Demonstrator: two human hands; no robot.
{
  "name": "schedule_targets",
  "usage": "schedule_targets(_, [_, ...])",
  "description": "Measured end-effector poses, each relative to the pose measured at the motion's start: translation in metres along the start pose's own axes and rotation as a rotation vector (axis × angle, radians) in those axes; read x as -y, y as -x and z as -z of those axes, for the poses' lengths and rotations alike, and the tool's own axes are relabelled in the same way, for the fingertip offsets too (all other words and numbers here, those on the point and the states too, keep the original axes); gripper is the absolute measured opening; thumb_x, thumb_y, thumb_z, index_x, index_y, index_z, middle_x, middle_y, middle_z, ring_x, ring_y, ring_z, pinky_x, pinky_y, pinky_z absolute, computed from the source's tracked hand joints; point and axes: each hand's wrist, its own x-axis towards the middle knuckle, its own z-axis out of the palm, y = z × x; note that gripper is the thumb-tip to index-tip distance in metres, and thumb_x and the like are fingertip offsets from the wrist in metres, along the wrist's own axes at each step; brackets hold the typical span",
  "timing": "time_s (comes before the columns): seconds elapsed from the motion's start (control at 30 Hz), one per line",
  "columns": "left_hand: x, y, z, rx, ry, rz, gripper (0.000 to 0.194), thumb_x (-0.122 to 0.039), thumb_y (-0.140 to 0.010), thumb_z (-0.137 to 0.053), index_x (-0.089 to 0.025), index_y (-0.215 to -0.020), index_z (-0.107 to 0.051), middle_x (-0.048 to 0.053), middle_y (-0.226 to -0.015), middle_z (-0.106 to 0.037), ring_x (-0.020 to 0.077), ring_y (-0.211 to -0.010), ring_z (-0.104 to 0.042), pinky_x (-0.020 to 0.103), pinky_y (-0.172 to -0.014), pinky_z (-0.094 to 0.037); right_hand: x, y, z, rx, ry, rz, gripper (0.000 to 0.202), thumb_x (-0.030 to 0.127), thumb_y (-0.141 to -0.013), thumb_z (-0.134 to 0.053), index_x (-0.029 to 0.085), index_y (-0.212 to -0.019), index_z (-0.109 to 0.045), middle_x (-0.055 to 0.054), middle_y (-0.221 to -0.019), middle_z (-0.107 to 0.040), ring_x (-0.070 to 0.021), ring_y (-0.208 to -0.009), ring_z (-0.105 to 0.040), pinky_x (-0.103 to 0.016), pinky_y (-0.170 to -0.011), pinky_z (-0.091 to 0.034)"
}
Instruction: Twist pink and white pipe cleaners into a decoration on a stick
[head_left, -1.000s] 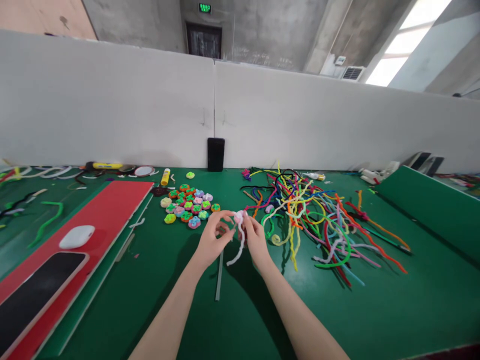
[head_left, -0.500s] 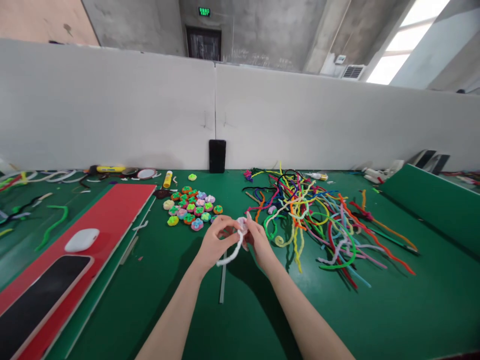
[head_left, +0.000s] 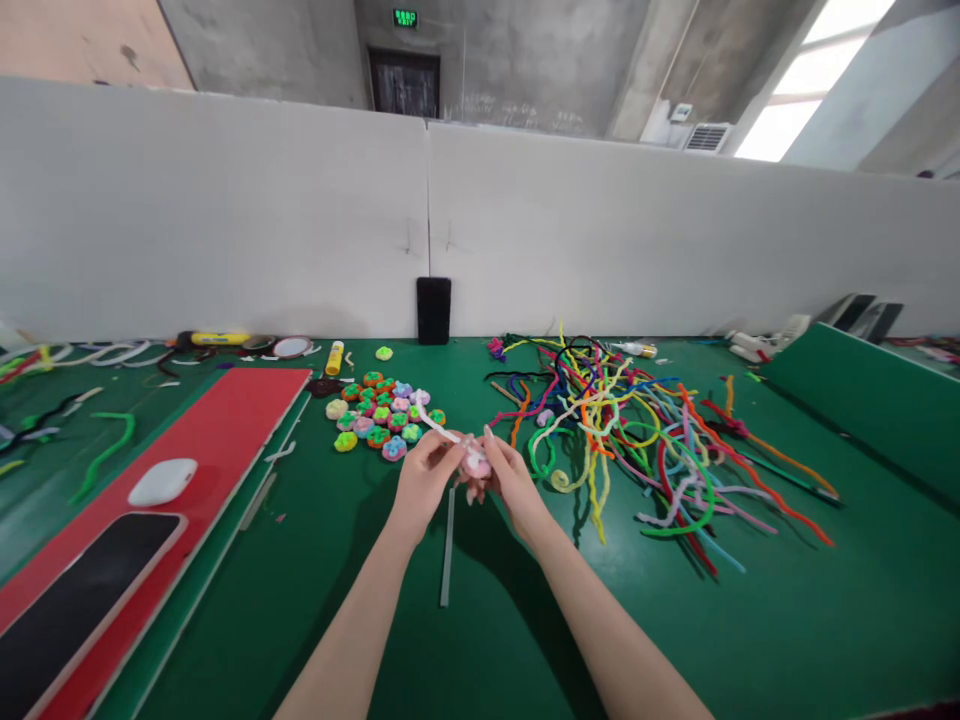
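Observation:
Between both hands, above the green table, is a small pink pipe-cleaner flower [head_left: 476, 460] with white on its face. A white pipe cleaner [head_left: 435, 422] runs from it up and to the left, its free end sticking out past my fingers. My left hand [head_left: 429, 478] pinches the flower's left side where the white strand meets it. My right hand [head_left: 511, 482] grips its right side, fingertips curled underneath. Just beyond my left hand lies a cluster of finished-looking fuzzy flowers [head_left: 379, 417] in several colours. Below the hands a thin grey strip [head_left: 448, 550] lies on the table.
A tangled heap of coloured pipe cleaners [head_left: 615, 430] spreads to the right. A black phone [head_left: 433, 311] leans on the white partition [head_left: 562, 230]. At left, a red board [head_left: 225, 430] carries another phone [head_left: 82, 610] and a white earbud case [head_left: 163, 482]. A glue stick [head_left: 335, 358] stands behind the flowers.
The white pipe cleaner's free end has swung from below my left hand to up and left, over the flower cluster's edge. The pink flower has turned and come slightly lower.

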Motion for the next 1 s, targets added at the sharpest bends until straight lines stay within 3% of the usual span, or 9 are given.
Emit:
schedule_targets(0.13, [-0.0010,-0.0012,0.0011,-0.056,0.000,-0.011,0.023,-0.038,-0.068,-0.061,-0.015,-0.073,-0.061,-0.001,-0.066,-0.052,0.0099,-0.058,-0.049,0.019,-0.050,-0.040,0.0012,0.0006,-0.0016,0.009,0.005,0.019,0.034,0.047,-0.071,-0.058,0.018,-0.088,-0.049,0.004,-0.055,-0.057,-0.0100,-0.042,-0.055,-0.019,-0.040,-0.041])
schedule_targets(0.27, [-0.0003,-0.0016,0.0017,-0.079,-0.065,-0.091,0.023,-0.037,-0.070,-0.059,-0.015,-0.068,-0.059,-0.001,-0.064,-0.051,0.0098,-0.058,-0.049,0.020,-0.052,-0.040,0.0030,0.0013,-0.0027,-0.021,0.023,0.019,0.035,0.047,-0.073,-0.055,0.018,-0.090,-0.047,0.004,-0.055,-0.058,-0.0096,-0.041,-0.054,-0.018,-0.039,-0.039])
schedule_targets(0.43, [-0.0009,0.0002,0.0030,-0.194,-0.256,-0.239,0.020,-0.033,-0.075,-0.054,-0.016,-0.066,-0.056,0.001,-0.068,-0.052,0.0119,-0.065,-0.050,0.022,-0.058,-0.041,0.0038,0.0041,-0.0022,0.125,0.040,-0.083,0.035,0.050,-0.075,-0.051,0.017,-0.085,-0.049,0.001,-0.058,-0.061,-0.0097,-0.047,-0.057,-0.017,-0.040,-0.037])
schedule_targets(0.53, [-0.0009,0.0005,0.0041,-0.159,-0.318,-0.283,0.019,-0.032,-0.075,-0.055,-0.016,-0.066,-0.058,0.002,-0.071,-0.053,0.0132,-0.069,-0.052,0.023,-0.061,-0.042,0.0030,0.0036,-0.0011,0.118,0.039,-0.086,0.034,0.050,-0.075,-0.051,0.017,-0.080,-0.049,0.001,-0.059,-0.061,-0.0091,-0.046,-0.057,-0.017,-0.041,-0.037])
schedule_targets(0.77, [0.0002,0.0015,0.0014,-0.047,-0.190,-0.176,0.017,-0.032,-0.074,-0.055,-0.016,-0.076,-0.061,0.002,-0.082,-0.056,0.0104,-0.059,-0.054,0.022,-0.055,-0.046,0.0002,-0.0005,-0.0004,-0.004,0.003,-0.042,0.030,0.049,-0.075,-0.052,0.019,-0.078,-0.047,0.005,-0.054,-0.055,-0.0073,-0.039,-0.050,-0.018,-0.039,-0.036])
schedule_targets(0.9, [-0.0046,0.0012,0.0017,-0.008,-0.143,-0.069,0.016,-0.031,-0.071,-0.058,-0.015,-0.068,-0.059,-0.001,-0.065,-0.055,0.0075,-0.048,-0.049,0.019,-0.046,-0.041,0.0013,-0.0011,0.0017,-0.007,0.055,-0.013,0.031,0.049,-0.075,-0.051,0.018,-0.074,-0.050,0.004,-0.050,-0.054,-0.0074,-0.037,-0.047,-0.019,-0.038,-0.035])
schedule_targets(1.0, [-0.0081,0.0007,0.0059,0.095,-0.156,-0.003,0.017,-0.032,-0.071,-0.058,-0.015,-0.067,-0.059,-0.004,-0.054,-0.051,0.0064,-0.044,-0.045,0.018,-0.043,-0.038,0.0031,-0.0016,0.0052,-0.005,0.133,0.005,0.032,0.049,-0.075,-0.051,0.016,-0.072,-0.052,0.005,-0.046,-0.049,-0.0061,-0.034,-0.040,-0.018,-0.035,-0.031])
